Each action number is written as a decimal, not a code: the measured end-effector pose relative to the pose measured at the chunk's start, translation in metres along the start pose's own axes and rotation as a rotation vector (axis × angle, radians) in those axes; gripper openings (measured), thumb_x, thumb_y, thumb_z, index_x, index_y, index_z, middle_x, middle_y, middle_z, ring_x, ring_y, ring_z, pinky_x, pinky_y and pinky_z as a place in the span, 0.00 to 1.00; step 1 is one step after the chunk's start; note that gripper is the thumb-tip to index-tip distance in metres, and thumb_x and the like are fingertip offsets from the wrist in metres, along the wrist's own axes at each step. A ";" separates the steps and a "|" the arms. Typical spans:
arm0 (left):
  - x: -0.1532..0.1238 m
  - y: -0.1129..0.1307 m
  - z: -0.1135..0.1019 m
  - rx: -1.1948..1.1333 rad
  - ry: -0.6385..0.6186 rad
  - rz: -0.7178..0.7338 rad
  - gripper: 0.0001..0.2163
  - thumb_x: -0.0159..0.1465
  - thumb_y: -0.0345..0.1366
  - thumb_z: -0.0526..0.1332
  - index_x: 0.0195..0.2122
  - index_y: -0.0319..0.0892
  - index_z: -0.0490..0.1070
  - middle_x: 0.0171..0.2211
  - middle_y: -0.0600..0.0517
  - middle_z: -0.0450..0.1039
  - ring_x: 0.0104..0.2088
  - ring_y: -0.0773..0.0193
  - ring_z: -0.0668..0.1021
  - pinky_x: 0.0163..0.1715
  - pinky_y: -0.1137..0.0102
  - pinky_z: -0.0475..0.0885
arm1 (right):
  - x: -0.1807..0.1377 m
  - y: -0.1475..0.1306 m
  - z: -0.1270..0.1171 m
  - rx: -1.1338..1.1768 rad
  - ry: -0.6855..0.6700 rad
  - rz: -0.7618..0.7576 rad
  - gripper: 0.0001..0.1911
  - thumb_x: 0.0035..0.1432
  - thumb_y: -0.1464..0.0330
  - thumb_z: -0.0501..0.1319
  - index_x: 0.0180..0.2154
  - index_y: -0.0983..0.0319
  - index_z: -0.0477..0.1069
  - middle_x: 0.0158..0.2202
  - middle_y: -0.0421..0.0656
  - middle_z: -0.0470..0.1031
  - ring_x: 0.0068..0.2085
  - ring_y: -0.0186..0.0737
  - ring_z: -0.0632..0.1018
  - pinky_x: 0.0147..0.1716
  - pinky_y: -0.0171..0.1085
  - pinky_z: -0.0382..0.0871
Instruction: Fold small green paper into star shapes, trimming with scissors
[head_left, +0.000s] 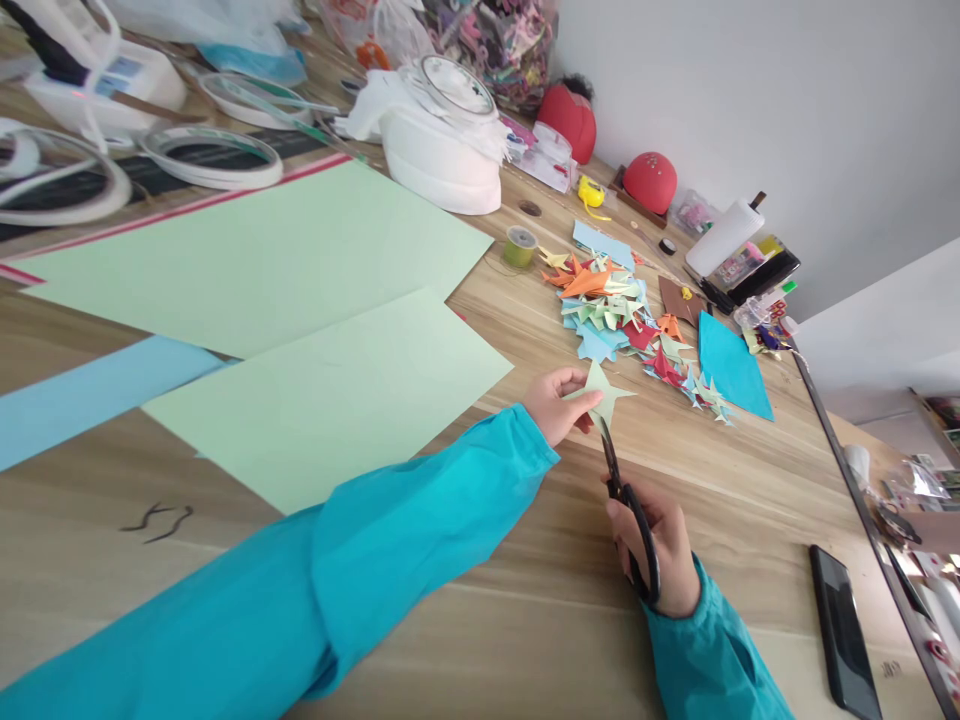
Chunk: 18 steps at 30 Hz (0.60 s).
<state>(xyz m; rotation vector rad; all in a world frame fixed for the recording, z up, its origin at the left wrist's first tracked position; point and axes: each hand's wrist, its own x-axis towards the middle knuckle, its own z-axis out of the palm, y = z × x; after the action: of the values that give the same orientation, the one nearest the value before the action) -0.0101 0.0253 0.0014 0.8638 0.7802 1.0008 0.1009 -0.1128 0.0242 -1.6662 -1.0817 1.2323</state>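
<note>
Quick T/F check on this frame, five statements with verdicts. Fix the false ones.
1. The right hand holds black-handled scissors. True.
2. The left hand holds a red star. False: its paper star is pale green.
3. Both sleeves are turquoise. True.
4. The spool stands on the green sheets. False: it stands on wood beside them.
5. A dark phone lies right of the scissors. True.

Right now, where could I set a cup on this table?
Bare wood shows between the right hand and the black phone, and between the teal sleeves. It's crowded around the paper cutouts and along the wall.
</note>
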 end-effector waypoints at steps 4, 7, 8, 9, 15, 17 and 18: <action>-0.001 0.001 0.001 -0.019 -0.043 -0.016 0.11 0.46 0.35 0.66 0.28 0.35 0.68 0.21 0.53 0.72 0.15 0.70 0.71 0.15 0.73 0.70 | 0.003 0.000 0.001 -0.019 0.035 0.019 0.25 0.43 0.58 0.66 0.41 0.66 0.67 0.14 0.32 0.59 0.11 0.25 0.59 0.08 0.27 0.50; -0.002 0.002 0.001 -0.018 -0.077 -0.031 0.12 0.46 0.36 0.66 0.27 0.35 0.67 0.20 0.52 0.73 0.15 0.69 0.72 0.14 0.73 0.70 | 0.004 -0.001 0.001 -0.073 0.055 0.031 0.24 0.43 0.57 0.65 0.39 0.66 0.67 0.14 0.32 0.59 0.11 0.24 0.59 0.08 0.27 0.50; -0.002 0.003 0.001 -0.013 -0.083 -0.034 0.12 0.46 0.36 0.66 0.27 0.35 0.68 0.20 0.52 0.72 0.14 0.69 0.72 0.14 0.73 0.70 | 0.004 -0.001 0.001 -0.087 0.061 0.032 0.23 0.45 0.56 0.64 0.38 0.66 0.68 0.14 0.32 0.59 0.11 0.24 0.58 0.08 0.27 0.49; -0.003 0.003 0.001 -0.008 -0.087 -0.037 0.12 0.46 0.36 0.66 0.27 0.35 0.68 0.19 0.52 0.72 0.14 0.69 0.72 0.14 0.73 0.70 | 0.004 -0.002 0.001 -0.098 0.064 0.028 0.23 0.47 0.55 0.62 0.38 0.66 0.68 0.14 0.32 0.59 0.11 0.24 0.58 0.08 0.27 0.49; -0.003 0.001 0.001 0.018 -0.086 -0.028 0.10 0.48 0.35 0.66 0.26 0.35 0.68 0.19 0.52 0.72 0.14 0.69 0.72 0.14 0.73 0.70 | 0.004 -0.001 0.000 -0.224 0.056 -0.075 0.19 0.53 0.55 0.56 0.28 0.66 0.69 0.14 0.34 0.57 0.14 0.25 0.59 0.11 0.27 0.50; -0.003 0.001 0.001 0.033 -0.082 -0.039 0.09 0.48 0.34 0.65 0.26 0.35 0.67 0.18 0.53 0.72 0.13 0.69 0.71 0.14 0.73 0.70 | 0.004 0.000 0.000 -0.271 0.057 -0.101 0.18 0.54 0.56 0.55 0.24 0.65 0.67 0.14 0.35 0.57 0.15 0.26 0.59 0.12 0.28 0.50; -0.003 0.002 0.001 0.040 -0.081 -0.046 0.08 0.48 0.34 0.65 0.26 0.35 0.67 0.17 0.53 0.72 0.13 0.69 0.71 0.14 0.73 0.70 | 0.003 0.001 -0.001 -0.293 0.058 -0.111 0.18 0.54 0.57 0.55 0.23 0.65 0.66 0.15 0.35 0.57 0.15 0.26 0.59 0.12 0.28 0.50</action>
<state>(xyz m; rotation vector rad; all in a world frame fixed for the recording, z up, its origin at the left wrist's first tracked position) -0.0105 0.0222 0.0039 0.9113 0.7502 0.9069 0.1023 -0.1099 0.0226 -1.8188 -1.3503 0.9845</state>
